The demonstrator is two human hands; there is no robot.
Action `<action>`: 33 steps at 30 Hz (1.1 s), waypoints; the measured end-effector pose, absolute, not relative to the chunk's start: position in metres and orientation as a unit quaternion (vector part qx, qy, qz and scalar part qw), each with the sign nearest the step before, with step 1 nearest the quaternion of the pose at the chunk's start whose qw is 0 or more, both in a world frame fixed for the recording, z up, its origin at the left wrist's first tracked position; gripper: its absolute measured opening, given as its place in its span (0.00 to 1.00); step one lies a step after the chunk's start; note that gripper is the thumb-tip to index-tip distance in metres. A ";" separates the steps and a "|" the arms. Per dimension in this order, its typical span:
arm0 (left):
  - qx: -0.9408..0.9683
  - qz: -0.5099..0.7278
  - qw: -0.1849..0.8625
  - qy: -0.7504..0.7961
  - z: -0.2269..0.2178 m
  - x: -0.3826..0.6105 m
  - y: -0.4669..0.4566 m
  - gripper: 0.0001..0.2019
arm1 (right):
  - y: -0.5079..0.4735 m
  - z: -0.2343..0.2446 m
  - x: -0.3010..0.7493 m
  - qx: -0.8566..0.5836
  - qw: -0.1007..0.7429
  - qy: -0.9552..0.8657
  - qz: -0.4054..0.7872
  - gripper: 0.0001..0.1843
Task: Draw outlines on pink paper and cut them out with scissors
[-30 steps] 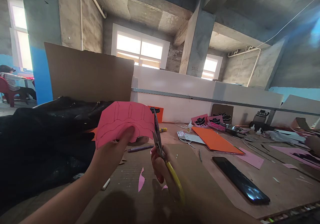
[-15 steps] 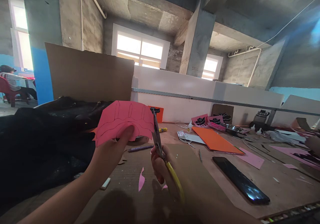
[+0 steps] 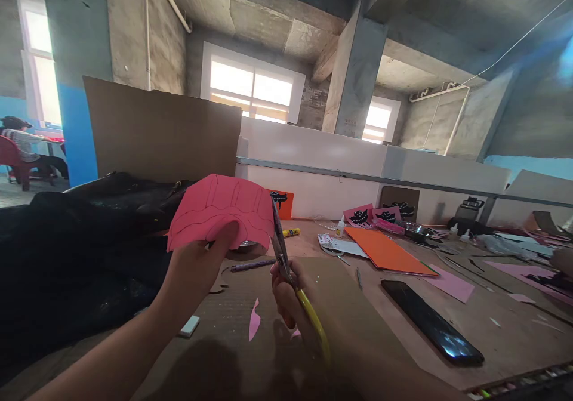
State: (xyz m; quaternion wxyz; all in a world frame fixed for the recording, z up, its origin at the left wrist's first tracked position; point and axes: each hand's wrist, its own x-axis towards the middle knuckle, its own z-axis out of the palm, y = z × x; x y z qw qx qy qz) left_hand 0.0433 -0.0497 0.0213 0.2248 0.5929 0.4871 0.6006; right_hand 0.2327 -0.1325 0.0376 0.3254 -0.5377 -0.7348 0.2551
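A pink sheet of paper with pencilled outlines is held up by my left hand, its thumb pressed on the front and the other fingers hidden behind. My right hand is closed round a pair of scissors with yellow handles. The blades point up along the right edge of the pink paper and look nearly closed. Below, a thin pink paper scrap rests on the cardboard mat. A purple pen lies behind my hands, and a white eraser sits under my left forearm.
At the right lie a black phone, an orange sheet and pink paper. A glue bottle and a yellow glue stick are farther back. Black bags fill the left. Another person's hand shows at the right edge.
My left hand has tilted the pink paper and shifted it slightly left and up. The scissors have stayed almost in place at its right edge.
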 end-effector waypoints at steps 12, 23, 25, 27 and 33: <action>0.576 0.598 0.236 0.505 0.024 0.045 -0.056 0.21 | -0.127 0.026 0.231 -0.528 0.349 -0.713 0.302 0.07; 0.574 0.599 0.237 0.506 0.023 0.044 -0.056 0.23 | -0.128 0.025 0.232 -0.497 0.375 -0.700 0.350 0.06; 0.578 0.595 0.236 0.507 0.022 0.043 -0.054 0.24 | -0.127 0.023 0.231 -0.492 0.385 -0.699 0.349 0.06; 0.584 0.595 0.231 0.502 0.021 0.042 -0.053 0.24 | -0.125 0.020 0.231 -0.481 0.404 -0.691 0.358 0.06; 0.600 0.612 0.198 0.475 0.022 0.041 -0.050 0.21 | -0.121 0.012 0.231 -0.488 0.393 -0.689 0.364 0.08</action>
